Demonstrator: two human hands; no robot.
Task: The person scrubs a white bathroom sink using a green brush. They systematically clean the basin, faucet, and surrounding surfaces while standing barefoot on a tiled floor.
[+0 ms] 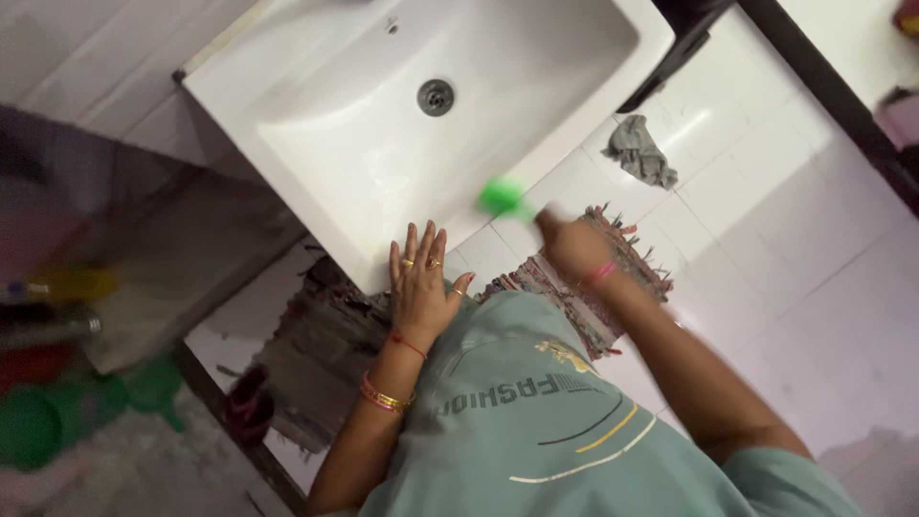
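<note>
Head view, right hand (572, 247), blurred green scrubber (501, 197), axis unclear

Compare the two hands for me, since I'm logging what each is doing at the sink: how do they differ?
The left hand lies flat and open on the front rim of the white sink, fingers spread; the right hand is closed around a green scrubber, which it holds against the rim. The left hand looks sharp, while the right hand and scrubber are blurred. The left hand wears rings; none can be made out on the right. Both wrists carry bands, and both hands are at the sink's front edge.
</note>
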